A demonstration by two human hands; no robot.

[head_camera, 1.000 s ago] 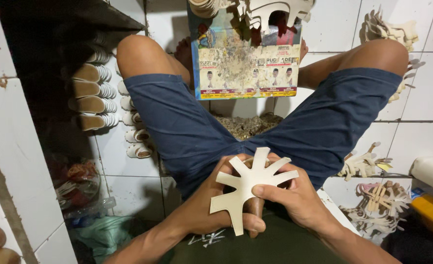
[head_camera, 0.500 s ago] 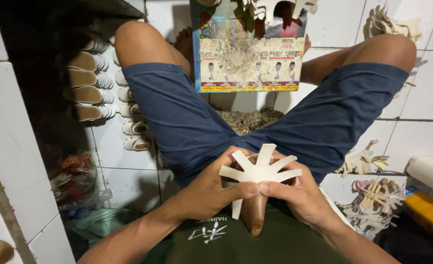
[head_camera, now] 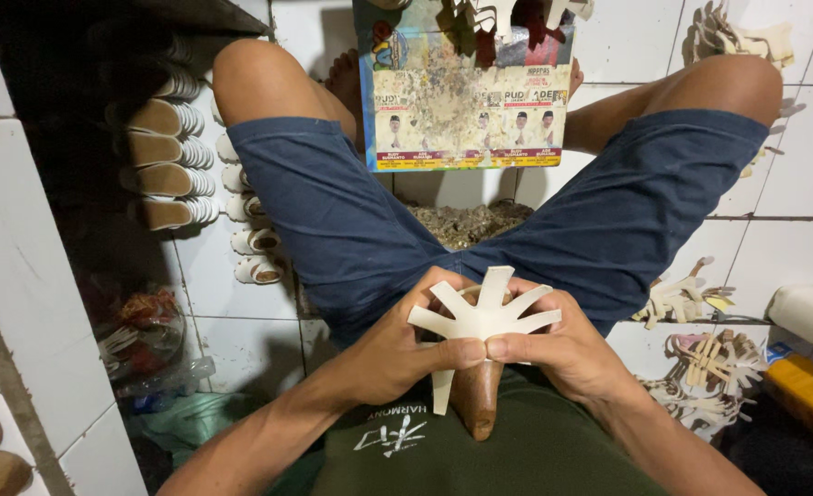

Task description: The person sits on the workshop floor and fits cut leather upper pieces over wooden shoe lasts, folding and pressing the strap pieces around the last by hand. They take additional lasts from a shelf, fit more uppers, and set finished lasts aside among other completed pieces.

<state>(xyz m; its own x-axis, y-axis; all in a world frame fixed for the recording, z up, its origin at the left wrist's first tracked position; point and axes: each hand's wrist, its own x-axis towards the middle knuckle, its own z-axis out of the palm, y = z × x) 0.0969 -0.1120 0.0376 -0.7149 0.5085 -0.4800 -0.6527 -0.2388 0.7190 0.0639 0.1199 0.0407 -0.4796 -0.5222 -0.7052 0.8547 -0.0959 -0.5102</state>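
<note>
One camera, worn on the head, looks steeply down at close range over the lap (head_camera: pixel 351 230) onto the tiled floor (head_camera: pixel 792 174) between the spread knees.

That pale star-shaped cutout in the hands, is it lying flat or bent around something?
Bent. The cutout curves over a brown wooden form; both thumbs pinch its middle, prongs fanning upward, one strip hanging down.

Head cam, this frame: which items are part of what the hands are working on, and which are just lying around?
In hand:
- left hand
- right hand
- cream cutout with spread strips, pinched by both thumbs
- brown wooden form under it

Lying about:
- row of finished pieces on the left
- loose cutouts on the tiled floor
- printed board ahead
- scrap pile between the legs
</note>
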